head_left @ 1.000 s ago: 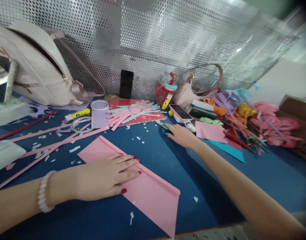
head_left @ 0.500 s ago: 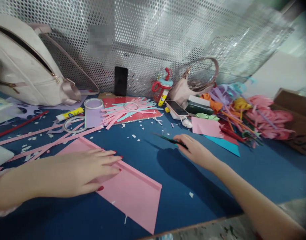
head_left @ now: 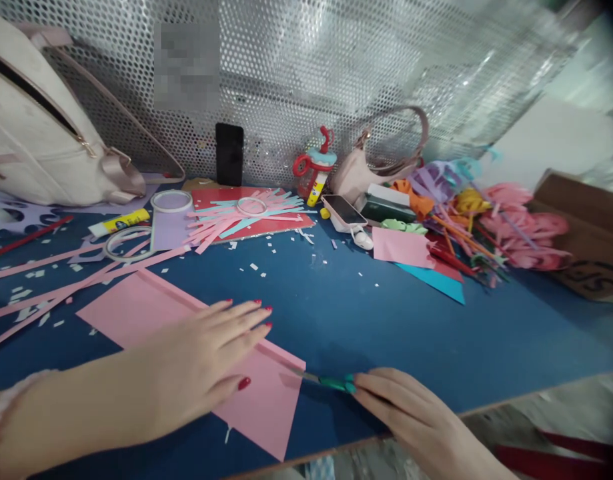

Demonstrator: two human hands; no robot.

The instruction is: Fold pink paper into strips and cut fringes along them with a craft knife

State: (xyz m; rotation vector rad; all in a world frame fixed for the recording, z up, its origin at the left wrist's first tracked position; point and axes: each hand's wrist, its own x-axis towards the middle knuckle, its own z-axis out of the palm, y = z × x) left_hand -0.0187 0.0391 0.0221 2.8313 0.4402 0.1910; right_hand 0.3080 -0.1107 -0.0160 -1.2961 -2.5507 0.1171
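A sheet of pink paper (head_left: 266, 407) lies slantwise on the blue table, with a narrow folded strip along its far edge. My left hand (head_left: 211, 360) is spread flat on the sheet, fingers stretched out across the fold. In my right hand (head_left: 411, 413), at the table's front edge, is a slim green-handled knife (head_left: 336, 383), gripped between thumb and fingers. Its thin metal blade points left and reaches the right end of the folded strip. Whether the blade is inside the fold or on top of it I cannot tell.
Pink strips (head_left: 61, 293), tape rolls (head_left: 129, 245) and a glue stick (head_left: 120, 223) lie at left. Behind are a red sheet (head_left: 266, 229) with cut strips, a phone (head_left: 229, 155) and a cup (head_left: 316, 163). Paper flowers (head_left: 526, 227) and a cardboard box (head_left: 581, 227) stand right.
My right hand has brought the knife down and toward me, from above the table to the sheet's right corner. My left hand has shifted right along the paper.
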